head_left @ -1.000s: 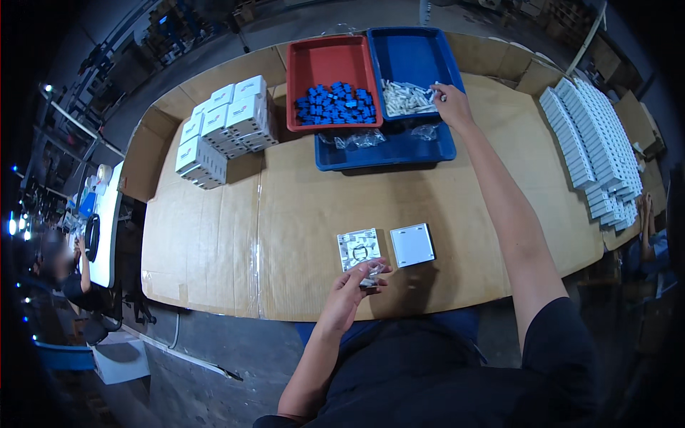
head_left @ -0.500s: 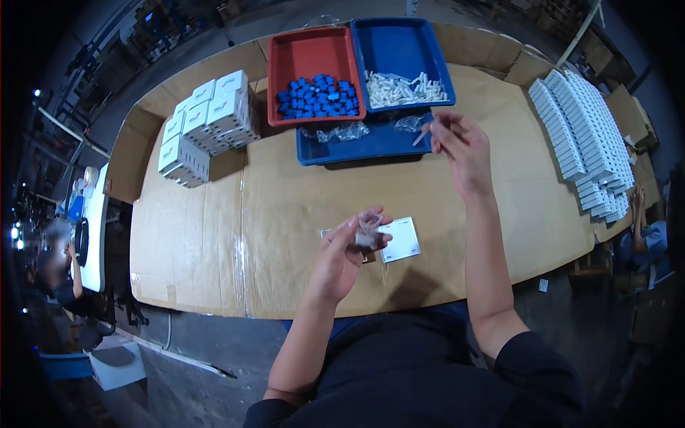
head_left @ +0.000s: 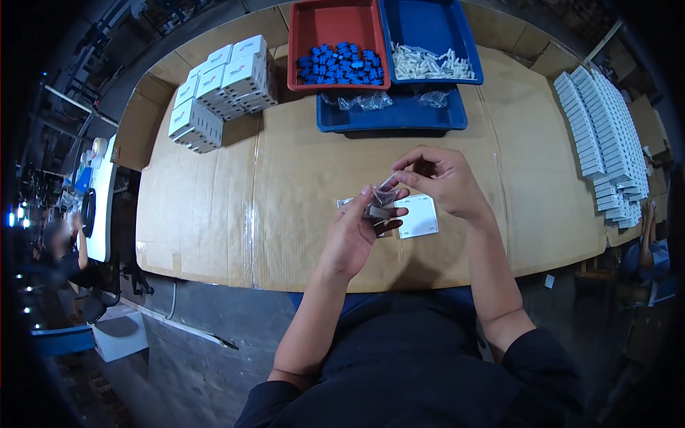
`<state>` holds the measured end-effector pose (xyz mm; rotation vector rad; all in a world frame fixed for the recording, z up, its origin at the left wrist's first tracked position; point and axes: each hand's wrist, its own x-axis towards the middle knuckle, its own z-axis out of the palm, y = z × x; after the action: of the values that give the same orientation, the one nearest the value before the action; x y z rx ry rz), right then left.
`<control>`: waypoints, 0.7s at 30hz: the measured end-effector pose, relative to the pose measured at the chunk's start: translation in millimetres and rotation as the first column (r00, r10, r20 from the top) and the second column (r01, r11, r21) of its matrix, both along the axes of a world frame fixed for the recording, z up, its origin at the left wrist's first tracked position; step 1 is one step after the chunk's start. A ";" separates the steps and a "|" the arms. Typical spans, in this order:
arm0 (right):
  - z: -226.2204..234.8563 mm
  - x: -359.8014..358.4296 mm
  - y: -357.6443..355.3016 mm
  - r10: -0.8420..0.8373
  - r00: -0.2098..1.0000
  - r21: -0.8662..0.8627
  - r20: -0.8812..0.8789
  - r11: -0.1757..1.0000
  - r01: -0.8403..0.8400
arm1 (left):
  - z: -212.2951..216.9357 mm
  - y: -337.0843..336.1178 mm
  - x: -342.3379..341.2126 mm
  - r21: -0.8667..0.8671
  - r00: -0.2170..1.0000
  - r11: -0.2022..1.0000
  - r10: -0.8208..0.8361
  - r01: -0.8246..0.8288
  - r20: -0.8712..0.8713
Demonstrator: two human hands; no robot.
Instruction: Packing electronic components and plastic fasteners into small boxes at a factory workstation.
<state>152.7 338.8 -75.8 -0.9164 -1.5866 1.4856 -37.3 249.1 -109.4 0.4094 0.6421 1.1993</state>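
Observation:
My left hand point(head_left: 351, 235) grips a small clear plastic bag point(head_left: 380, 202), its contents too small to make out. At the bag's mouth my right hand point(head_left: 446, 184) pinches a slim white piece point(head_left: 389, 180) between thumb and fingertips. Whether its lower end is inside the bag I cannot tell. Beneath and beside the hands, a flat white square point(head_left: 419, 218) with small dark marks near its edges lies on the cardboard-covered table point(head_left: 207, 228). Part of another pale item shows behind my left fingers.
A red tray point(head_left: 335, 28) of blue plastic pieces adjoins a blue tray point(head_left: 428, 25) of white pieces. In front, a lower blue tray point(head_left: 392, 123) holds clear bags. White boxes point(head_left: 239, 75) are stacked left, white stacks point(head_left: 606, 143) right. Other people stand at both sides.
My right hand has come from the lower blue tray down to the bag, carrying the slim white piece. My left hand still holds the bag. The whole view has shifted somewhat.

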 end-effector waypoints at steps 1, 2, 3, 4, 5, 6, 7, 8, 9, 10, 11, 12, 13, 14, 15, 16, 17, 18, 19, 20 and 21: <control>2.0 -3.4 -1.1 0.024 1.000 -0.063 -0.008 0.998 -0.025 | -2.1 -1.2 -0.8 0.012 1.000 1.000 0.010 -0.010 -0.002; 2.5 -3.7 -0.6 0.027 1.000 -0.067 -0.008 0.997 -0.027 | -2.1 -1.9 -0.8 0.009 1.000 1.000 0.013 -0.013 -0.002; 2.6 -3.1 0.5 0.065 0.993 -0.027 0.095 0.998 -0.063 | -1.8 -2.7 -0.8 -0.002 0.999 1.000 0.012 -0.012 -0.030; 3.1 -2.8 1.2 0.098 0.975 0.009 0.197 0.995 -0.102 | -1.7 -3.7 -1.1 -0.012 0.998 1.000 0.010 -0.011 -0.058; 4.6 -3.1 1.8 0.100 0.975 0.007 0.196 0.995 -0.104 | -3.2 -4.3 -2.4 -0.014 0.998 1.000 0.012 -0.013 -0.059; 6.8 -3.2 2.3 0.142 0.961 0.023 0.236 0.988 -0.152 | -5.9 -4.8 -4.1 -0.012 0.998 1.000 0.010 -0.011 -0.061; 7.4 -3.6 3.3 0.182 0.944 0.037 0.276 0.979 -0.199 | -8.2 -5.0 -5.5 -0.010 0.998 1.000 0.008 -0.009 -0.062; 4.6 -4.3 4.5 0.182 0.944 0.033 0.276 0.980 -0.198 | -9.9 -6.0 -5.7 -0.015 0.998 1.000 0.007 -0.008 -0.062; -0.1 -6.0 6.7 0.222 0.952 0.083 0.211 0.966 -0.244 | -11.3 -6.5 -5.8 -0.025 0.998 1.000 0.010 -0.011 -0.055; -3.0 -7.4 7.0 0.264 0.953 0.137 0.148 0.949 -0.284 | -12.2 -7.9 -5.7 -0.034 0.999 0.999 0.013 -0.015 -0.048; 0.6 -8.3 7.4 0.261 0.954 0.136 0.147 0.950 -0.281 | -12.5 -7.9 -5.9 -0.035 0.999 0.999 0.009 -0.011 -0.049; 7.6 -8.8 7.5 0.298 0.930 0.134 0.216 0.934 -0.331 | -13.0 -8.4 -6.0 -0.045 0.998 0.999 0.020 -0.023 -0.053; 11.1 -9.0 8.2 0.333 0.899 0.127 0.283 0.917 -0.379 | -13.5 -8.1 -6.2 -0.055 0.998 0.998 0.031 -0.034 -0.057; 9.4 -8.9 9.2 0.333 0.900 0.125 0.282 0.917 -0.378 | -12.6 -9.3 -6.2 -0.058 0.998 0.998 0.030 -0.033 -0.057; 6.6 -9.0 11.8 0.337 0.894 0.164 0.295 0.904 -0.395 | -10.8 -9.9 -6.3 -0.046 0.997 0.998 0.037 -0.040 -0.074; 4.8 -8.7 12.6 0.341 0.888 0.204 0.308 0.888 -0.412 | -10.1 -10.1 -6.0 -0.035 0.995 0.998 0.044 -0.048 -0.091; 7.2 -9.7 11.5 0.345 0.887 0.202 0.307 0.887 -0.414 | -11.8 -10.3 -6.9 -0.037 0.995 0.998 0.047 -0.051 -0.091; 12.4 -10.5 10.2 0.378 0.857 0.204 0.351 0.862 -0.464 | -14.7 -10.1 -8.0 -0.034 0.991 0.999 0.029 -0.034 -0.132; 15.4 -11.4 8.9 0.409 0.823 0.205 0.395 0.834 -0.513 | -16.1 -10.6 -8.9 -0.031 0.985 0.999 0.012 -0.017 -0.172; 14.5 -10.9 9.2 0.406 0.824 0.208 0.396 0.834 -0.511 | -15.9 -9.8 -8.7 -0.027 0.985 1.000 0.010 -0.015 -0.172; 11.9 -10.5 9.3 0.448 0.806 0.139 0.387 0.836 -0.531 | -15.6 -10.3 -8.4 -0.033 0.985 0.999 0.012 -0.018 -0.172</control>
<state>142.2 348.1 -63.8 -0.6655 -2.3497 1.4708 -45.7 238.8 -124.9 0.4835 0.8143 1.1741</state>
